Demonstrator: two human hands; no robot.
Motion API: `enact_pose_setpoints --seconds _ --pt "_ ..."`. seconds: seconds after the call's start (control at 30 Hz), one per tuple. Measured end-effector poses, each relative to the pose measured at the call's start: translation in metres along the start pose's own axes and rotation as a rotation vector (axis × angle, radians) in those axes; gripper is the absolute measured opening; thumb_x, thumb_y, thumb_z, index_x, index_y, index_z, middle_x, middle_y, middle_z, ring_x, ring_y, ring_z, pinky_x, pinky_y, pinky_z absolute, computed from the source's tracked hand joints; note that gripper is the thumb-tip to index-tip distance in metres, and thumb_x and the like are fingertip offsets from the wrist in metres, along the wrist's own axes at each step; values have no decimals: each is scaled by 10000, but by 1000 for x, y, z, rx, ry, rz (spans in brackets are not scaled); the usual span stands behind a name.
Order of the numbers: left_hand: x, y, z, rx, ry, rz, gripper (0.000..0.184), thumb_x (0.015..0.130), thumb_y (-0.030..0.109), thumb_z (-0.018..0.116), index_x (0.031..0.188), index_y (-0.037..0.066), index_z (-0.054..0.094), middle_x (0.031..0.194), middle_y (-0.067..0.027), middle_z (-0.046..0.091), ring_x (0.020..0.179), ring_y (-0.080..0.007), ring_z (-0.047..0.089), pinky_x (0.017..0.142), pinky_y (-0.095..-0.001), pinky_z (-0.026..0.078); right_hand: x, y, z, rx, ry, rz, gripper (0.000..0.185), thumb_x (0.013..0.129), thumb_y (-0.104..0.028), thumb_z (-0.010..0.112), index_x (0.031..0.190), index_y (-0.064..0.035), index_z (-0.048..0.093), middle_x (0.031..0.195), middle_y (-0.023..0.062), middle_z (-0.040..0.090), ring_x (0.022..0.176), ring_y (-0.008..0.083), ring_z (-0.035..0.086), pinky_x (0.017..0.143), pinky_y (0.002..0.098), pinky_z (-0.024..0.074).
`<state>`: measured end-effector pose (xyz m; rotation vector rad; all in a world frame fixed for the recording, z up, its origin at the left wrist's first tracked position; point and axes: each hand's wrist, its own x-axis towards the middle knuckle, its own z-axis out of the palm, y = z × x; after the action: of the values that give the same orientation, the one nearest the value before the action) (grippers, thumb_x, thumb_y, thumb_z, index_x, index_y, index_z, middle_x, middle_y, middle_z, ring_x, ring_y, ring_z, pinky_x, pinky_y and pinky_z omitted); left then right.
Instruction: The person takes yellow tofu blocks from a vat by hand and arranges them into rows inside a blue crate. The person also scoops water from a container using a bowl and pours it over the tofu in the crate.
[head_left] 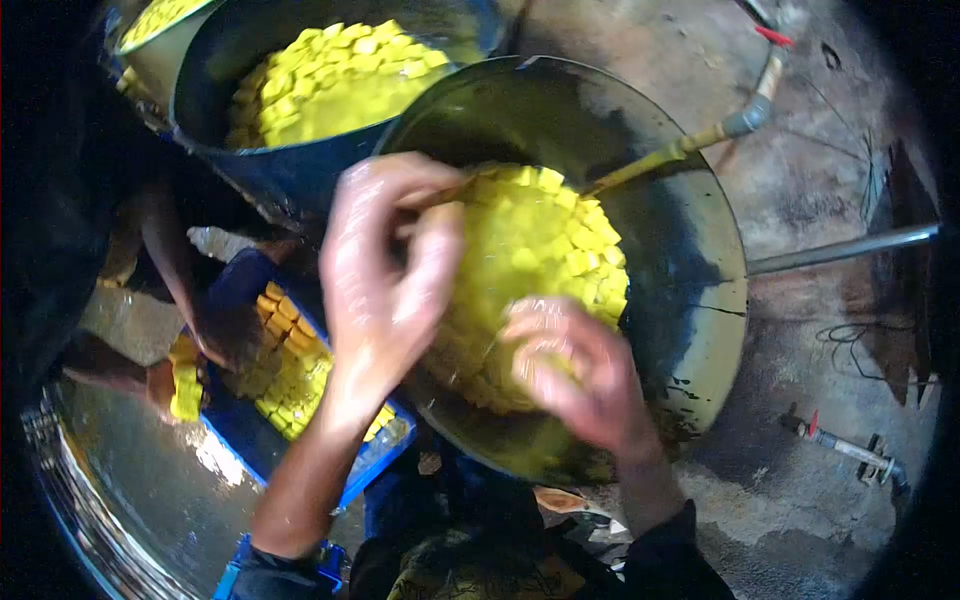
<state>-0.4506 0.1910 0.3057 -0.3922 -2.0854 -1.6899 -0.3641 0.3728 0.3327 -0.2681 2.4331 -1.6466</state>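
Note:
My left hand [390,265] is raised over the near left part of a big round vat [715,330]. Its fingers curl toward the thumb, and motion blur hides whatever is between them. Lower and to the right, my right hand [575,370] hovers above the liquid with bent, wet fingers. A yellowish patch shows between its thumb and fingers, but I cannot make out what it is. Inside the vat, many yellow blocks [590,255] that look like tofu lie in cloudy yellow liquid, heaped along the far right side.
A second vat [280,150] of yellow blocks stands behind. On the left, another person's hand [165,385] holds yellow blocks beside a blue crate [375,465] with orange and yellow blocks. A pipe [690,145] reaches into my vat; a metal bar [850,248] meets its right rim.

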Motion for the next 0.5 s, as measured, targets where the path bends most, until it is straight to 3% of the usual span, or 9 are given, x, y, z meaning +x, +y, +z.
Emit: enact_pose_setpoints --seconds 0.03,0.1,0.2,0.23,0.3,0.37,0.4,0.43,0.5 --pt "20 10 29 -1 -184 55 183 780 -9 592 961 22 599 918 -90 580 823 -188 555 748 -315 463 6 33 -20 56 128 211 297 783 -134 665 1048 -12 611 1031 158 632 923 225 633 806 336 495" --pt "26 -12 107 113 -591 86 181 765 38 619 946 38 621 897 -132 597 813 -261 587 740 -332 487 19 139 -67 -341 -123 264 271 797 -149 608 1033 -16 615 895 166 654 811 240 656 754 329 516" --pt "-16 -65 193 560 -1380 -130 167 777 124 635 918 34 627 888 -175 638 771 -307 627 695 -381 525 17 241 -74 -770 -511 562 301 804 -153 560 1057 4 608 856 183 657 814 289 651 773 383 520" --pt "-55 -103 204 511 -1407 -35 143 773 104 629 901 40 627 871 -193 651 752 -298 648 670 -393 526 8 277 -66 -763 -605 650 322 801 -162 568 1071 10 606 875 195 655 828 324 644 795 427 515" --pt "-116 -150 229 687 -1617 -115 113 777 97 617 881 59 640 855 -185 651 778 -282 652 676 -402 519 -9 297 -44 -922 -302 732 312 812 -192 570 1044 10 620 882 212 647 826 364 626 773 488 501" --pt "-158 -173 221 817 -1698 88 219 852 176 582 1017 55 660 1003 -110 681 899 -245 672 715 -348 538 -33 365 -12 -752 59 443 288 836 -207 552 1026 -6 632 892 227 641 826 387 614 752 510 493" --pt "-209 -211 220 791 -1544 -85 174 831 178 582 937 72 671 925 -103 680 832 -251 666 662 -383 525 -37 383 -1 -690 172 342 282 845 -213 547 1020 -11 636 895 232 639 827 394 610 745 517 490" --pt "-251 -239 220 760 -1383 -248 143 810 180 583 858 88 681 847 -95 679 765 -258 661 610 -417 513 -30 365 4 -661 161 531 268 874 -240 501 989 -31 624 963 215 621 857 398 594 770 504 476" --pt "-252 -236 221 794 -1471 -249 183 828 198 556 925 83 660 920 -118 654 850 -264 632 685 -414 495 -28 368 -2 -665 25 650 251 892 -241 468 962 -50 616 974 209 606 856 395 582 797 509 456"
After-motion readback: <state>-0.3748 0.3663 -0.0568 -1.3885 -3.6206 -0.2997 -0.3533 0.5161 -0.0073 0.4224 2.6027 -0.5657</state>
